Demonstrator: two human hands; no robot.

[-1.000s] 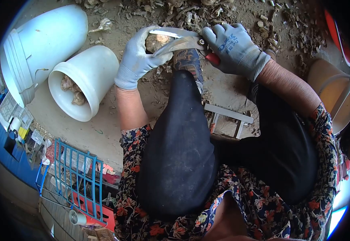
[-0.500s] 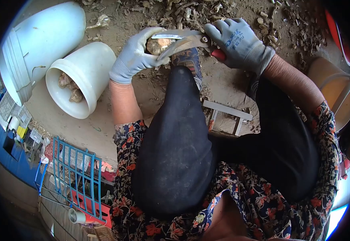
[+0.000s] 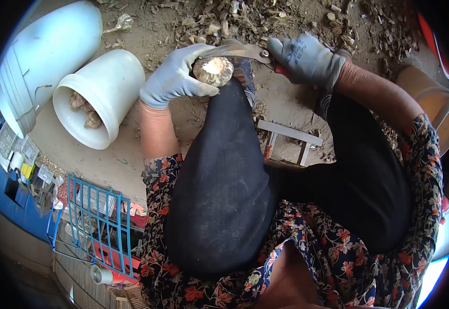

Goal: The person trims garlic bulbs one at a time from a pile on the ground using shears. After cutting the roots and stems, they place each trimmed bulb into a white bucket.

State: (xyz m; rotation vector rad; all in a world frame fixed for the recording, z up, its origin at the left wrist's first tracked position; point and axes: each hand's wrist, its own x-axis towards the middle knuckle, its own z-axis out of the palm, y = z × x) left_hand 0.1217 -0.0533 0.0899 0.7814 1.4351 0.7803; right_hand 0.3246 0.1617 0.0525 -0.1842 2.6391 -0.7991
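My left hand (image 3: pixel 170 77), in a grey-white work glove, is closed round a garlic bulb (image 3: pixel 214 71) with rough brown skin. A pale cut patch faces up on the bulb. My right hand (image 3: pixel 303 59), gloved alike, grips the red handles of pruning shears (image 3: pixel 242 50). The curved metal blades point left, lying just above the bulb and reaching to the left fingers. Both hands are over the ground beyond my knee in black trousers (image 3: pixel 222 170).
A white bucket (image 3: pixel 110 95) lies on its side at left with several brown bulbs inside. Beside it lie larger stacked white buckets (image 3: pixel 62 46). Dry trimmings (image 3: pixel 271 20) litter the dirt. A low metal frame (image 3: pixel 290 132) stands between my legs; a tan bucket (image 3: pixel 424 87) is at right.
The blades that were spread across the bulb have moved up off its face. The bulb has turned, showing more of the pale cut patch. My right hand has moved slightly up.
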